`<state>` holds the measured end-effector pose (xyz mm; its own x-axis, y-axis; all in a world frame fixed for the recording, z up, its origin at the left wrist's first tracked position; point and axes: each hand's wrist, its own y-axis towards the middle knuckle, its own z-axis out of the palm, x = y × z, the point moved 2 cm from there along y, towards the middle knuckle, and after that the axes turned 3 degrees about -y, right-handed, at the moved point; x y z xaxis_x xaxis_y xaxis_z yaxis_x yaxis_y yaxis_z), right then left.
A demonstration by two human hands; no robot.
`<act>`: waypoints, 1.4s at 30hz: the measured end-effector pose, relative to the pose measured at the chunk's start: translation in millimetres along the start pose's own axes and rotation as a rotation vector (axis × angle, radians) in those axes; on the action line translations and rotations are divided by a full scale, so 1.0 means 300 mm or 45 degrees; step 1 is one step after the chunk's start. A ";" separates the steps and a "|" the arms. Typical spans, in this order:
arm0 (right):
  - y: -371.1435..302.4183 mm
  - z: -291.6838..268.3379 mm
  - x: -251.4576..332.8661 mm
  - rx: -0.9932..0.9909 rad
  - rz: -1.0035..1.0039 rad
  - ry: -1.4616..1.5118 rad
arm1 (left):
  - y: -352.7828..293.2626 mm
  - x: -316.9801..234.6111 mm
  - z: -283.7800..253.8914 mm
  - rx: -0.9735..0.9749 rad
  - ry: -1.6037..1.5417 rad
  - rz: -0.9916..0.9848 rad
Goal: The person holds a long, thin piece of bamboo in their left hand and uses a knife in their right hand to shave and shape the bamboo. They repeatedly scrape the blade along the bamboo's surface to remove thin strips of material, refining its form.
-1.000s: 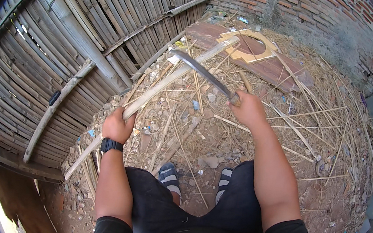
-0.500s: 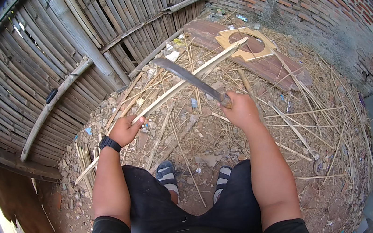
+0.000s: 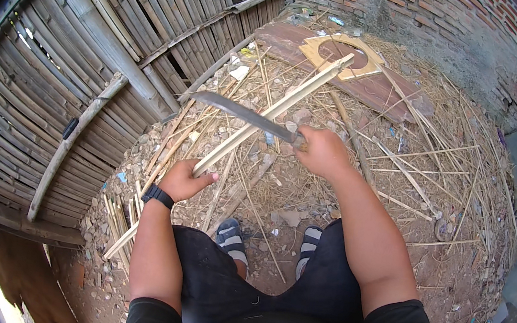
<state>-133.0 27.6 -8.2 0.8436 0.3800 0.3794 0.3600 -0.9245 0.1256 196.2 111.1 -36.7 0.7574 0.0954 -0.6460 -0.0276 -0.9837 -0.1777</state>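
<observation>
A long, pale split bamboo strip [image 3: 293, 99] slants from my left side up toward the far boards, its hollow inner side partly showing. My left hand [image 3: 185, 180], with a dark watch on the wrist, grips it along its lower part; the thumb sticks out to the right. In my right hand [image 3: 325, 153] is the wooden handle of a machete [image 3: 239, 109]. Its long, curved blade points left and crosses over the strip above my left hand. Whether the edge touches the bamboo I cannot tell.
Thin bamboo slivers and rubble litter the ground. A yellowish board with a round hole [image 3: 320, 57] lies on a reddish-brown plank [image 3: 280, 43] at the back. A bamboo wall [image 3: 34, 132] stands left, a brick wall [image 3: 431, 37] behind. More split strips [image 3: 116, 224] lie beside my left forearm.
The machete has moved left and slightly down along the strip. The strip has turned so its hollow side shows more, and my left thumb has lifted outward.
</observation>
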 end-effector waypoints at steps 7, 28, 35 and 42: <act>0.050 0.032 -0.110 -0.216 -0.041 0.110 | -0.019 -0.045 -0.006 -0.016 -0.082 0.026; -0.016 -0.080 -0.100 -0.152 0.055 -0.005 | -0.006 0.075 -0.035 -0.017 -0.184 -0.112; 0.008 -0.077 -0.280 -0.476 0.394 0.223 | -0.005 0.064 -0.038 -0.111 -0.142 -0.069; -0.010 -0.083 -0.165 -0.344 0.061 0.011 | 0.001 0.084 -0.041 -0.063 -0.213 -0.056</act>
<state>-185.7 11.0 -4.6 0.8534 0.3362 0.3983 0.1993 -0.9166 0.3467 223.2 111.5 -43.9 0.6378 0.1584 -0.7537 0.0382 -0.9839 -0.1745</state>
